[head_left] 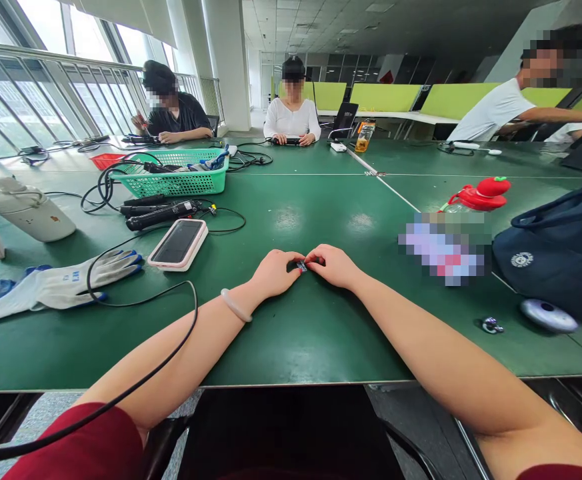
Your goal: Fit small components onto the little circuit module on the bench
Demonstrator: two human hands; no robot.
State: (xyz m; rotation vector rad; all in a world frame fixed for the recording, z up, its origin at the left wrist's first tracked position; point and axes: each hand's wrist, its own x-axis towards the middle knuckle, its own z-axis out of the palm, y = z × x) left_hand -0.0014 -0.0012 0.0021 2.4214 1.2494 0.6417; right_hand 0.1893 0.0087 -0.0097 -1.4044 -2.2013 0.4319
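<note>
My left hand [275,272], below a pale bangle [236,305] on the wrist, pinches a small dark card-like piece [301,267] with light marks between thumb and fingertips. Its exact kind is too small to make out. My right hand [335,266] meets it from the other side, thumb and fingers closed at the piece's right edge. Both hands rest low over the green table [301,347], fingertips almost touching. Left of them lies a phone in a pink case [179,244], screen up.
White-and-blue gloves [71,283], a black cable [193,313], black handheld devices [163,215] and a green basket [171,177] occupy the left. To the right are a red-lidded bottle [478,197], a navy bag [561,253] and a white oval case [548,316]. Several people sit beyond.
</note>
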